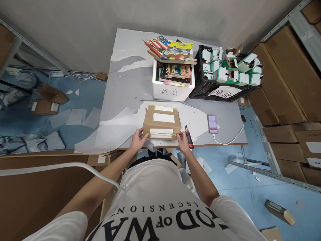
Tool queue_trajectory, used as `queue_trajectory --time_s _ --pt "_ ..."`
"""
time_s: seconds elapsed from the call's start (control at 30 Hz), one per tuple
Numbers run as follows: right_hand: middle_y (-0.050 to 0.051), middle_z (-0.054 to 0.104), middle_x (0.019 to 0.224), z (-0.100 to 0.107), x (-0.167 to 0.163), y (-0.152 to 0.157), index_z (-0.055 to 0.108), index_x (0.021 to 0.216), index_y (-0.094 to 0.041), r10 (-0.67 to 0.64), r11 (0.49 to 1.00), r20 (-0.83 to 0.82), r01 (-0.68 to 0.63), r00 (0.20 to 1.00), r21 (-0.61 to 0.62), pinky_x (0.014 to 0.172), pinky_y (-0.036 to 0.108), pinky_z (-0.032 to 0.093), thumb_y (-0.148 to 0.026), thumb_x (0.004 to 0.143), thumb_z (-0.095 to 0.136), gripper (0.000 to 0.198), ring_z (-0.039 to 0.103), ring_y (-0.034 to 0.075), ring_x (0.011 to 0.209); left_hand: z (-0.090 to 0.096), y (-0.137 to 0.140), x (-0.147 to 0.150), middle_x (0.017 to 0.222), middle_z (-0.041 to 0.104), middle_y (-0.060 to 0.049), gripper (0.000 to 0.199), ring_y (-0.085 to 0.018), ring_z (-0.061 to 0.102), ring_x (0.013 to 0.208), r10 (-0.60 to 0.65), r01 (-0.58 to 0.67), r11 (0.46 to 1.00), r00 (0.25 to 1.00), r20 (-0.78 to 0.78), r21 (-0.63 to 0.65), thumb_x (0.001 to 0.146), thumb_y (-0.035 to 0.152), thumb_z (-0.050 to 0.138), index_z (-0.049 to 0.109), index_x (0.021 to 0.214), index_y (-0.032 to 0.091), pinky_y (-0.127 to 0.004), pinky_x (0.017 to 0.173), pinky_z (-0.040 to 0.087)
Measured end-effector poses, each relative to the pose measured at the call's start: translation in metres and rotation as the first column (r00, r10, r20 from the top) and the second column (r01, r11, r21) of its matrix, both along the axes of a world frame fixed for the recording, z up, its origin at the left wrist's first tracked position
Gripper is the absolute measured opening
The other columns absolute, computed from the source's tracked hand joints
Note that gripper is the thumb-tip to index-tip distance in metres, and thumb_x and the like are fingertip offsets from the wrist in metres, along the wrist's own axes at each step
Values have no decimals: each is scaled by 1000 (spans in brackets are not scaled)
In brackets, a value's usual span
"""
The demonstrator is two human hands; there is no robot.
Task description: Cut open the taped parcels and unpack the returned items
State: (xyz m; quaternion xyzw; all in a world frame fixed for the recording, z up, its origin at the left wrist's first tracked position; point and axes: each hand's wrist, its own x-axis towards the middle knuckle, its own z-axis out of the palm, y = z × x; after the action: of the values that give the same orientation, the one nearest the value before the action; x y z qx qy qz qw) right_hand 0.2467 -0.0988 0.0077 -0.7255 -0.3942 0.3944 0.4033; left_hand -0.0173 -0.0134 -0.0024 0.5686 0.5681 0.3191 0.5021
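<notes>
A brown cardboard box (163,125) with several white and yellow-edged strips on its top and front sits near the table's front edge. My left hand (138,140) grips its lower left corner, fingers along the side. At the lower right corner, my right hand (183,142) pinches the box between thumb and fingers. A red and black utility knife (189,138) lies just right of my right hand. Under the box is a spread of white paper (195,118). By my left hand a pale translucent strip (148,145) hangs over the table edge.
Behind the box stands a white foam bin (173,92) with books (175,50) piled above its rim. Right of it, a black crate (198,72) holds several white-green cartons. A phone (212,123) with a cable lies at right. Shelves of cardboard boxes (283,73) line the right side.
</notes>
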Motion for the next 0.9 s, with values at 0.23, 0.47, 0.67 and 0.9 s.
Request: queue_trajectory --time_s 0.23,0.47,0.67,0.9 --pt "4 63 82 54 7 23 47 82 -24 56 989 313 -8 948 -151 72 32 44 -56 88 35 35 59 20 77 49 5 17 112 63 -11 59 -25 62 97 106 -95 994 958 -267 56 66 49 73 51 112 18 -38 85 49" --pt "-1 58 74 56 19 43 44 73 -24 96 956 80 -69 992 -283 58 28 48 -55 81 49 32 57 16 68 43 5 22 110 63 -10 58 -24 61 97 125 -128 992 955 -268 7 65 52 72 51 109 19 -36 84 47" --pt "1 59 66 49 9 59 48 71 -24 160 950 222 -88 962 -301 69 34 49 -52 82 53 30 59 19 67 27 -1 11 109 65 -10 54 -26 61 99 174 -192 980 951 -254 -48 71 52 68 52 111 20 -37 84 47" --pt "4 64 83 9 10 50 55 92 -23 137 955 131 -96 982 -281 77 36 49 -51 87 45 30 61 20 80 20 14 14 116 60 -14 65 -28 58 104 117 -132 991 942 -315 -26 68 52 71 51 119 16 -40 90 45"
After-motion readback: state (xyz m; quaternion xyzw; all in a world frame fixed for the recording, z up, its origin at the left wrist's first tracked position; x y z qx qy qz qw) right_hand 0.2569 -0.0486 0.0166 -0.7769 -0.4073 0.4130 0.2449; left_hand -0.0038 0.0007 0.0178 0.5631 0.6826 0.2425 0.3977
